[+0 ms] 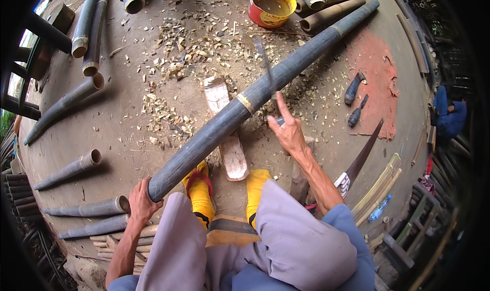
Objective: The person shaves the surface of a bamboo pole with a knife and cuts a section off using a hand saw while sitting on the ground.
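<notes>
As the long dark-grey bamboo pole [203,143], laid across the pale wooden block [234,158], is clasped at its near end by the left hand [143,200], the blurred thin metal blade [264,58], gripped in the right hand [291,134] beside the pole, could be deflected if the pole were rolled.

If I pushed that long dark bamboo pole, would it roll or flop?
The long dark bamboo pole would probably roll if let go, because it's round; the left hand has one end. It's likely stiff, since it doesn't sag. It may be light for its size: nearby bamboo pieces have hollow ends.
</notes>
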`<move>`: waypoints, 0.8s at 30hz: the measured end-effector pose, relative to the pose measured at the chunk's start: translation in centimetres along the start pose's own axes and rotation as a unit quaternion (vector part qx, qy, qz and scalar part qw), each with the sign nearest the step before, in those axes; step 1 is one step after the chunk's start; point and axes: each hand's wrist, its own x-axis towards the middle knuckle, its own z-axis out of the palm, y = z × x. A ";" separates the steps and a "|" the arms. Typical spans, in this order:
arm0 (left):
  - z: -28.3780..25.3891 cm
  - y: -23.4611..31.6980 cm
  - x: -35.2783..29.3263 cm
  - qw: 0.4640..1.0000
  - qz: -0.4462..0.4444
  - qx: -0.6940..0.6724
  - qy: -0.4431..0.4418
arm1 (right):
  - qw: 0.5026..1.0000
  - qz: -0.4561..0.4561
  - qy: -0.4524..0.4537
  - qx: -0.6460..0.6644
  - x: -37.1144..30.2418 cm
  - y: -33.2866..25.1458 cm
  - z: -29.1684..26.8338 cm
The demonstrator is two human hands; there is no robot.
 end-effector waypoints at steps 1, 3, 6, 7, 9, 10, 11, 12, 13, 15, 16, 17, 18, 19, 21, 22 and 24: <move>1.0 0.1 -0.4 0.998 0.006 0.040 0.052 | 0.995 -0.086 -0.013 -0.043 -0.4 0.7 0.6; 1.0 -0.1 -0.2 0.996 0.001 0.053 0.070 | 0.963 -0.219 -0.049 -0.149 -2.0 2.4 2.4; -0.5 -0.1 0.2 0.999 -0.026 -0.007 -0.035 | 0.941 -0.278 -0.021 -0.191 -1.6 4.1 2.9; -0.4 -0.1 0.2 0.999 -0.030 -0.010 -0.039 | 0.961 -0.233 0.001 -0.147 -0.8 3.6 2.4; -0.6 -0.1 0.5 0.998 -0.032 -0.011 -0.048 | 0.987 -0.143 0.051 -0.047 0.4 2.7 1.5; -0.9 -0.2 0.9 0.997 -0.035 -0.020 -0.064 | 0.971 -0.223 0.031 -0.081 -0.6 3.1 2.1; -1.2 -0.3 1.2 0.996 -0.038 -0.028 -0.081 | 0.967 -0.236 0.005 -0.098 -1.1 3.2 2.4; -1.2 -0.5 1.0 0.993 -0.044 -0.040 -0.101 | 0.961 -0.250 -0.026 -0.114 -1.8 3.4 2.7; -1.1 -0.7 0.8 0.990 -0.051 -0.051 -0.122 | 0.955 -0.261 -0.055 -0.128 -2.6 3.6 3.0; -0.4 -0.3 0.3 0.999 -0.004 0.008 -0.032 | 0.987 -0.148 0.008 -0.064 -0.1 3.2 1.6; 0.2 1.0 -0.1 0.996 0.037 0.064 0.054 | 0.998 -0.042 0.036 0.002 0.5 2.0 0.5; 0.6 1.8 -0.8 0.980 0.076 0.119 0.140 | 0.993 -0.114 0.030 -0.022 0.2 2.3 1.1; 2.0 1.4 -1.7 0.968 0.069 0.135 0.202 | 0.981 -0.189 0.024 -0.040 -0.3 2.6 2.4; 2.6 0.5 -1.5 0.969 0.067 0.128 0.203 | 0.974 -0.218 0.003 -0.065 -0.6 2.9 2.9; 3.2 -1.7 -1.0 0.974 0.072 0.103 0.187 | 0.958 -0.261 -0.028 -0.117 -2.1 4.2 3.9; 2.5 -2.0 -0.8 0.983 0.063 0.090 0.148 | 0.964 -0.234 -0.001 -0.125 -1.1 4.6 2.9; 0.4 -1.9 0.0 0.990 0.061 0.058 0.113 | 0.986 -0.150 0.034 -0.068 0.0 3.9 1.9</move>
